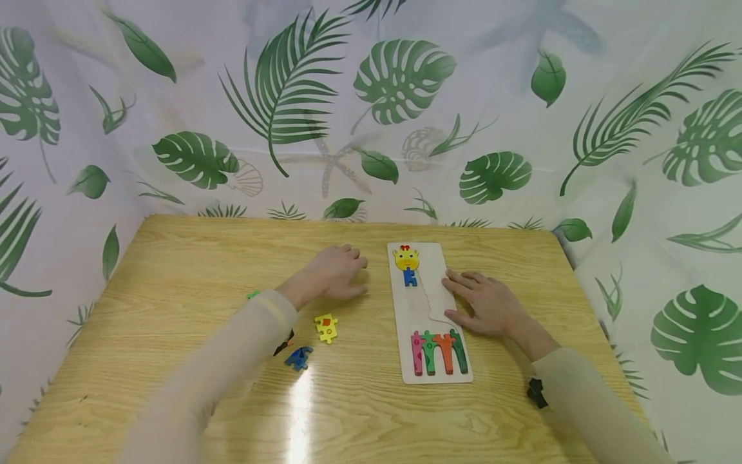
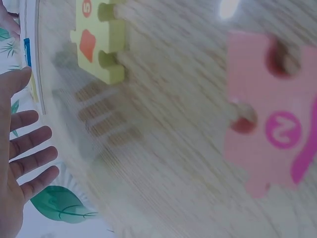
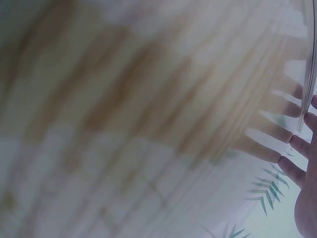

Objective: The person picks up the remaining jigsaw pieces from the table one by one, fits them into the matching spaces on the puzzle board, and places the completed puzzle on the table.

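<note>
My left hand (image 1: 332, 274) is held over the table left of a white puzzle board (image 1: 417, 316), its fingers spread and holding nothing. My right hand (image 1: 487, 304) rests its fingertips at the board's right edge. At the top of the board sits a yellow giraffe head (image 1: 407, 259) with a blue neck piece (image 1: 410, 278) below it. Pink, green, orange (image 1: 445, 351) and dark green leg pieces line the bottom. Left of the board lie a yellow piece marked 5 (image 1: 326, 327) and a blue piece (image 1: 299, 358). The left wrist view shows a pink piece marked 2 (image 2: 247, 84).
A bit of green (image 1: 253, 294) peeks out beside the left sleeve (image 1: 232, 361), which covers part of the table. Leaf-print cloth (image 1: 324, 77) stands behind and at both sides of the wooden table (image 1: 359, 412).
</note>
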Demonstrator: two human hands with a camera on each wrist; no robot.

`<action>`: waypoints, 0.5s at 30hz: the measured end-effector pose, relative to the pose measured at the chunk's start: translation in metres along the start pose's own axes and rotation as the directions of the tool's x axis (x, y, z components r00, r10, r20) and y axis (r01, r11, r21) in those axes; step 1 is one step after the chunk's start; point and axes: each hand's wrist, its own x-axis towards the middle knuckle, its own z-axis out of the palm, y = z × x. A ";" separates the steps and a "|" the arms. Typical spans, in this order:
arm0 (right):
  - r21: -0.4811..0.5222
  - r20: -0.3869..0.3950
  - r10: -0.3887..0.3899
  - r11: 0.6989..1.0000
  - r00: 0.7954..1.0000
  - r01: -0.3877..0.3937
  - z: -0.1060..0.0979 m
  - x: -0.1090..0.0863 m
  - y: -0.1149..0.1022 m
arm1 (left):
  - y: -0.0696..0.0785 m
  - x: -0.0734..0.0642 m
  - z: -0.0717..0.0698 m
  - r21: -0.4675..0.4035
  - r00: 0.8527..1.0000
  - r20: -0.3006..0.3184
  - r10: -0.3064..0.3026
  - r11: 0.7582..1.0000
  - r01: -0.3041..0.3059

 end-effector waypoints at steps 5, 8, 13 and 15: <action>0.003 0.002 0.007 1.000 1.000 -0.007 0.001 0.000 0.000 | -0.010 -0.009 0.003 -0.007 1.000 -0.005 0.003 1.000 -0.003; -0.001 0.004 0.007 1.000 1.000 -0.007 0.002 0.000 0.001 | -0.016 -0.015 0.004 -0.009 1.000 -0.005 0.001 1.000 -0.001; -0.006 -0.001 0.002 1.000 1.000 -0.002 0.004 0.000 0.001 | -0.022 -0.027 0.003 -0.025 1.000 -0.007 0.000 1.000 0.000; -0.004 -0.008 0.002 1.000 1.000 -0.002 0.003 0.000 0.001 | -0.024 -0.032 0.003 -0.029 1.000 -0.016 -0.001 1.000 0.001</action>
